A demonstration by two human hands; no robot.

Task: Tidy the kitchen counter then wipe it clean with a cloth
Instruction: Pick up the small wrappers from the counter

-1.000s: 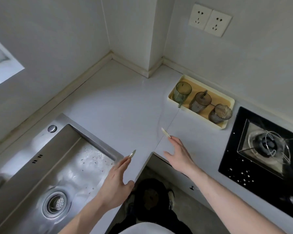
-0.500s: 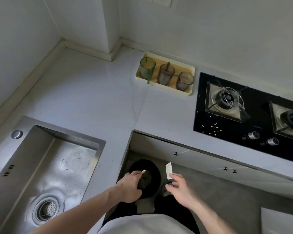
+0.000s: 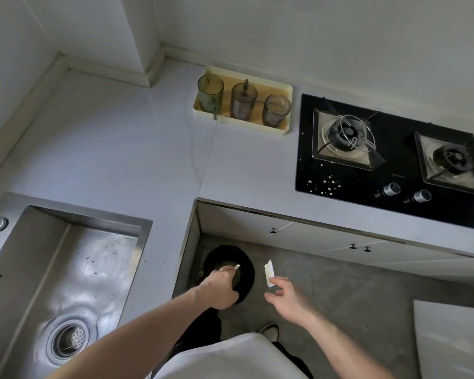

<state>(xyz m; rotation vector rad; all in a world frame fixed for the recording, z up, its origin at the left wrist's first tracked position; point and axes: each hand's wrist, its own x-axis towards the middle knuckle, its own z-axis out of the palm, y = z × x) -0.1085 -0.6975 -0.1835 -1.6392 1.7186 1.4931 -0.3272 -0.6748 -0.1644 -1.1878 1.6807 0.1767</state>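
Note:
My left hand point(image 3: 221, 288) pinches a small pale scrap point(image 3: 236, 266) directly over the black bin point(image 3: 229, 274) on the floor below the counter corner. Just right of the bin, my right hand point(image 3: 286, 298) pinches a larger pale scrap point(image 3: 268, 272) that stands upright from my fingertips. The white L-shaped counter point(image 3: 137, 149) runs behind and to the left of both hands. Tiny crumbs dot it beside the sink. No cloth is in view.
A steel sink point(image 3: 66, 272) is set into the counter at the left. A yellow tray point(image 3: 285, 90) with three tinted jars stands at the back. The black gas hob point(image 3: 391, 160) carries white specks near its knobs. A white surface point(image 3: 452, 340) shows at the lower right.
Both hands carried their scraps from the counter edge down to the bin. The view swung right and back. Since half a second ago the hands have hardly shifted.

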